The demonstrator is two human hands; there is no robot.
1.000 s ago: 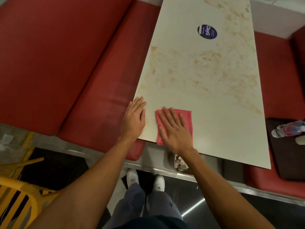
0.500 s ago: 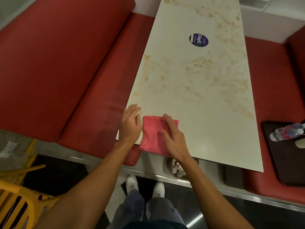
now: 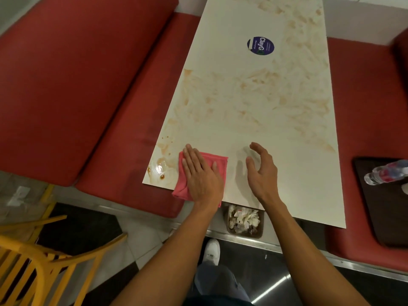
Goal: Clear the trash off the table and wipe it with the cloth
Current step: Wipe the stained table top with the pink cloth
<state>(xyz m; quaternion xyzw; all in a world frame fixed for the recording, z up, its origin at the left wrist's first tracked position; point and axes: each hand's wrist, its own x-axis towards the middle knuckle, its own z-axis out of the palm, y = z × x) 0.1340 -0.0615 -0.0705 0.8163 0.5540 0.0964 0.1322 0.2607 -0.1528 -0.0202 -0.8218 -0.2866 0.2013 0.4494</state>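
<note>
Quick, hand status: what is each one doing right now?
Left hand: open, pressed flat on the pink cloth.
Right hand: open, fingers loosely curved, holding nothing.

Beyond the left hand (image 3: 202, 175) pressing the pink cloth (image 3: 217, 161), the tabletop (image 3: 242, 107) lies open; the right hand (image 3: 262, 173) hovers just rightward, brown puddles (image 3: 160, 168) just leftward.
</note>
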